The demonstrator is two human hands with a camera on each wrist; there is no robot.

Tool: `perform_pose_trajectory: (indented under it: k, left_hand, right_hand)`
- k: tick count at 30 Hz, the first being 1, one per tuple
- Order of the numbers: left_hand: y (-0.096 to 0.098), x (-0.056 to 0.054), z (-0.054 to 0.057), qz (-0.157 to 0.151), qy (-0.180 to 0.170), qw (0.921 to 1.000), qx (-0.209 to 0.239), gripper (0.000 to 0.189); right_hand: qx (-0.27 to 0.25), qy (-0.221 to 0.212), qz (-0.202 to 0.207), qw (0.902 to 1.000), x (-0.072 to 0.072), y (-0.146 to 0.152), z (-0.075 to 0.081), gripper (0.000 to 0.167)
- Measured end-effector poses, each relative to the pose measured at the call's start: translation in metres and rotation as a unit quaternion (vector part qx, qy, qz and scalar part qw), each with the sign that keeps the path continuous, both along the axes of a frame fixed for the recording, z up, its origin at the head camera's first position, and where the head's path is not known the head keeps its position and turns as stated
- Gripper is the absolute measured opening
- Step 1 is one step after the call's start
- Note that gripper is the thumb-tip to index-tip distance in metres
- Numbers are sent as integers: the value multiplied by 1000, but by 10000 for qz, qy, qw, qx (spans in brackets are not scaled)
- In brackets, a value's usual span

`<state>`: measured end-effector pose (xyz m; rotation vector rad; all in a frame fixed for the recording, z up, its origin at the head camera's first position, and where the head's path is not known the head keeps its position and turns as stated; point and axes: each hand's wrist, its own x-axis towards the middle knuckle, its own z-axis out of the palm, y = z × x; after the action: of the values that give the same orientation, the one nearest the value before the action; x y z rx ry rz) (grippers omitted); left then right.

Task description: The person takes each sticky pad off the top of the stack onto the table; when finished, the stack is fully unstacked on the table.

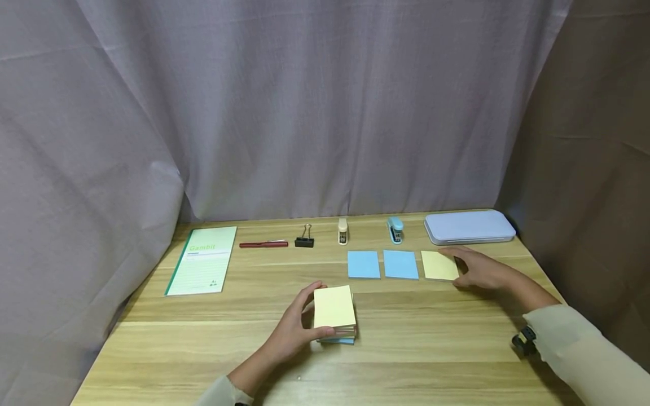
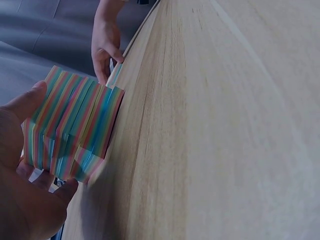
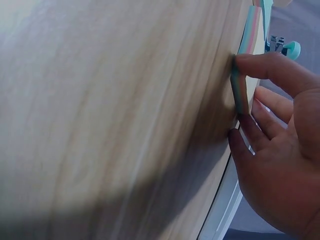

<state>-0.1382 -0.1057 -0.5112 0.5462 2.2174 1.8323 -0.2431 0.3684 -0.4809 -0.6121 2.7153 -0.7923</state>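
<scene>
A tall stack of sticky note pads (image 1: 334, 307), yellow on top with a blue one showing at the bottom, is gripped from the side by my left hand (image 1: 297, 324). Its striped, uneven layers face the left wrist view, thumb on one side and fingers on the other. Farther right, my right hand (image 1: 476, 269) pinches a thin yellow sticky note pad (image 1: 439, 265) lying on the table. In the right wrist view, the thumb and fingers meet that pad's striped edge (image 3: 250, 35). Two blue sticky note pads (image 1: 363, 264) lie in a row to its left.
Along the back of the wooden table (image 1: 203, 344) are a green notebook (image 1: 205, 265), a dark red pen (image 1: 263, 245), a black binder clip (image 1: 304, 242), a cream stapler (image 1: 342, 232), a blue stapler (image 1: 395, 230) and a pale metal case (image 1: 469, 226). Grey curtains (image 1: 325, 101) surround the table.
</scene>
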Motion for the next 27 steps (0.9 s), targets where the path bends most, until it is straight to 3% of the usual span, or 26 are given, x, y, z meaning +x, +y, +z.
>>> perform_pose_trajectory:
  k: [13,20,27]
  left_hand:
    - [0,1,1,-88,-43,9999,76,101]
    - [0,1,1,-219,-185,9994,171,105]
    - [-1,0,-1,-259,-279,9991,212,106]
  right_hand:
    - [-60,220,16,9997,3,-4,4,89]
    - [-166,273,26,9995,12,-23,20,90]
    - [-442,165,196,9987,29,-62,37,83]
